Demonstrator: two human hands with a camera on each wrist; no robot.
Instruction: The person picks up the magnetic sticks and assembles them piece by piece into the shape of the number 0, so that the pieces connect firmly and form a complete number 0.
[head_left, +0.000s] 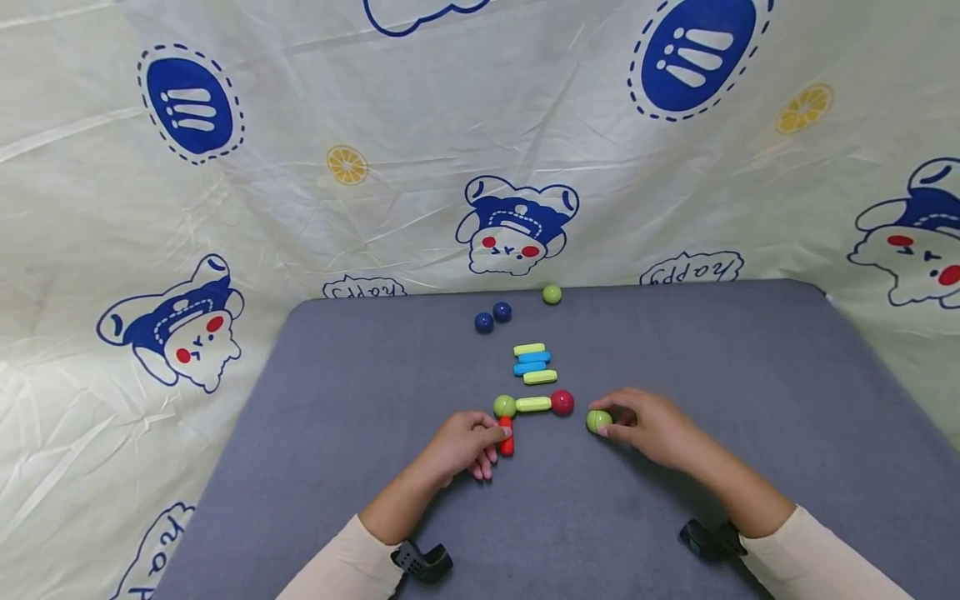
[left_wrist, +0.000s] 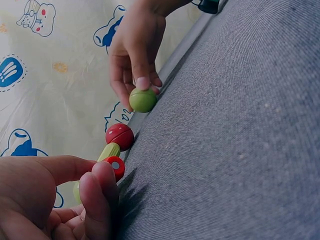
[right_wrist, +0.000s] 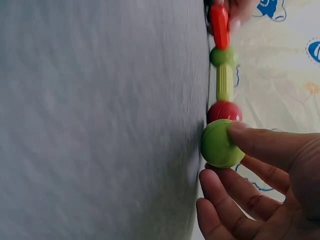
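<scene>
Red rod (head_left: 507, 447): we pinched it in the left hand (head_left: 468, 443), presumably to steady the adjoining ball (head_left: 505, 406) | Loose green ball (head_left: 598, 422): we pinched it in the right hand (head_left: 651, 425), apparently leaving its inner face clear | Red ball (head_left: 562, 402): sat between both grips

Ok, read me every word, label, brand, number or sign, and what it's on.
"happy", twice, on the cream printed fabric backdrop.
"hap", tilted and cut off, backdrop's lower left.
Three white exclamation-like marks on each blue oval.
Glossy coloured balls and short coloured sticks: no readable text.
</scene>
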